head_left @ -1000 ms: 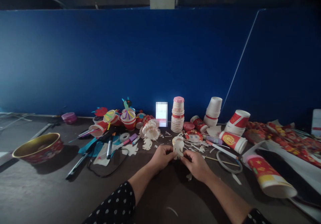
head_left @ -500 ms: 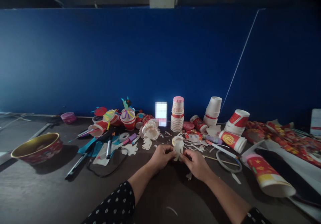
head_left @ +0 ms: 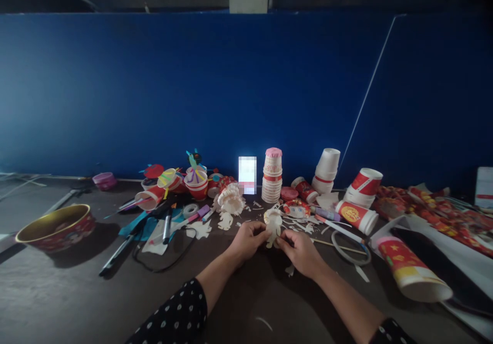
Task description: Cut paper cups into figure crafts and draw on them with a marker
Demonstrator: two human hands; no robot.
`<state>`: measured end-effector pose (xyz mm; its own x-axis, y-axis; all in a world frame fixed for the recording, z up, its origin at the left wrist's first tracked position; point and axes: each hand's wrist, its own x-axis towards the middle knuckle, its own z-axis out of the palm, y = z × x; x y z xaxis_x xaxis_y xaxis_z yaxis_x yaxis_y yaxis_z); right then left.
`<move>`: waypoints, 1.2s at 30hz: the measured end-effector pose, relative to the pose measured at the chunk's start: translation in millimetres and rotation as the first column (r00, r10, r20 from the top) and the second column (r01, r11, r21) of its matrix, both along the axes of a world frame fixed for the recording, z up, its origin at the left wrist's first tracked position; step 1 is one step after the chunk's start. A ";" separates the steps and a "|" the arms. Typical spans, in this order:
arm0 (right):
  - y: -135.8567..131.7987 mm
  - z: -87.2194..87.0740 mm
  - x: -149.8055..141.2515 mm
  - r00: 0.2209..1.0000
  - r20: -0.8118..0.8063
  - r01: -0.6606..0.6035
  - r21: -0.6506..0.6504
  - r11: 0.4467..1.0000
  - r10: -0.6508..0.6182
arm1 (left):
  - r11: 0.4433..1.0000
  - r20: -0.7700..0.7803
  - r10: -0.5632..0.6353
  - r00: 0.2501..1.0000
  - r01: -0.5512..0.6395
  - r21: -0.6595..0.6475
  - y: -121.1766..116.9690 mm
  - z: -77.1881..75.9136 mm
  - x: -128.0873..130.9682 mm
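Head view: paper cups (head_left: 272,175) beyond paper cutout (head_left: 273,226)

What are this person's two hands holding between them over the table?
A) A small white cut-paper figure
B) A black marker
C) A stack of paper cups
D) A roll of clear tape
A: the left hand and the right hand meet at a small white cut-paper figure, gripping it between their fingers.
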<state>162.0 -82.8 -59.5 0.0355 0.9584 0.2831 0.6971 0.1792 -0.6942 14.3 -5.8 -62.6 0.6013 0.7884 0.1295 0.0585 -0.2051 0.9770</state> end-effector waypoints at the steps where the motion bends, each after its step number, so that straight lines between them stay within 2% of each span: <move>1: 0.2 -0.3 0.0 1.000 0.004 -0.003 -0.003 1.000 0.003 | 1.000 0.009 0.000 1.000 0.001 -0.009 0.1 -0.2 0.2; 7: 0.5 -0.5 -1.3 0.999 0.042 -0.006 -0.025 1.000 0.007 | 0.999 0.037 0.027 0.999 -0.026 -0.027 1.3 -2.3 1.6; 11: -0.7 2.1 -1.6 0.999 -0.024 -0.022 0.005 1.000 0.022 | 0.997 0.079 0.070 0.994 -0.066 -0.049 1.9 -3.1 1.9; 15: -0.5 4.1 2.8 0.990 -0.090 0.114 0.083 0.990 -0.107 | 0.992 0.121 0.081 0.989 -0.068 -0.109 2.5 -4.5 1.7; 20: 2.5 6.1 21.6 0.958 -0.142 0.270 0.146 0.952 -0.250 | 0.984 0.177 0.089 0.980 -0.059 -0.168 3.4 -6.7 2.2; 22: 2.8 8.9 31.1 0.955 -0.077 0.296 0.178 0.939 -0.286 | 0.983 0.183 0.097 0.978 -0.065 -0.171 3.8 -6.9 2.6; 24: 1.6 13.5 38.9 0.957 0.035 0.278 0.152 0.948 -0.287 | 0.981 0.186 0.109 0.977 -0.076 -0.178 4.0 -6.5 2.8; 28: -4.4 23.6 44.5 0.945 0.257 0.193 0.053 0.980 -0.200 | 0.975 0.209 0.135 0.969 -0.092 -0.203 3.8 -5.3 2.9; 32: -9.8 26.3 40.7 0.885 0.460 0.091 -0.023 0.996 -0.071 | 0.973 0.205 0.108 0.973 -0.061 -0.221 3.7 -4.9 2.6; 36: -11.1 23.7 35.1 0.826 0.563 0.095 -0.100 0.990 -0.022 | 0.968 0.217 0.136 0.967 -0.083 -0.238 4.0 -4.6 2.6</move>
<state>197.1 -93.9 -35.8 -0.0371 0.9871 0.1560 0.9785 0.0676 -0.1948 16.9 -1.8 -67.2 0.4849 0.8721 0.0652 -0.1630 0.0169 0.9865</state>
